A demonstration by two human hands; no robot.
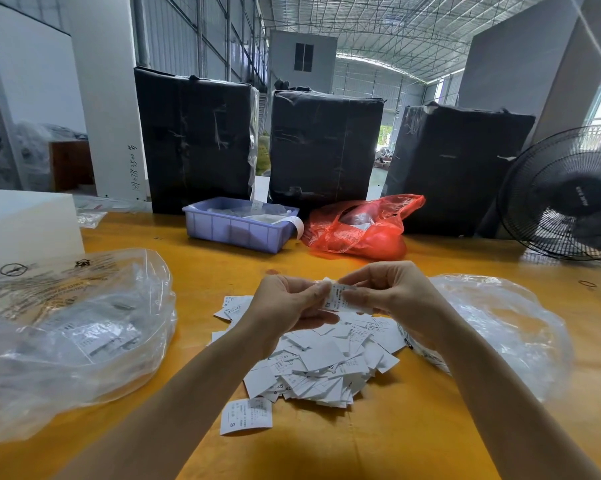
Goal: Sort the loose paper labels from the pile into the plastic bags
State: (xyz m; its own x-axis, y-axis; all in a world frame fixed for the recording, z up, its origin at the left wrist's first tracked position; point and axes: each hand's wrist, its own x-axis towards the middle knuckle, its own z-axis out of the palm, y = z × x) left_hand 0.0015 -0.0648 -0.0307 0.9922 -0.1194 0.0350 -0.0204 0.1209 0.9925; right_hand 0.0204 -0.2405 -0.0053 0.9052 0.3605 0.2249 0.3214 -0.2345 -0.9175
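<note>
A pile of loose white paper labels (321, 362) lies on the yellow table (378, 445) in front of me. Above the pile, my left hand (288, 303) and my right hand (385, 289) both pinch one small white label (337, 296) between fingertips and thumbs. A single label marked S (246, 416) lies apart at the pile's near edge. A large clear plastic bag (70, 334) with printed labels inside sits to the left. Another clear plastic bag (500, 327) lies to the right, partly behind my right forearm.
At the back stand a lilac plastic bin (236, 228), a red plastic bag (358, 226) and three black wrapped boxes (323, 147). A black fan (565, 195) stands at the right edge. A white block (25, 226) sits at the far left.
</note>
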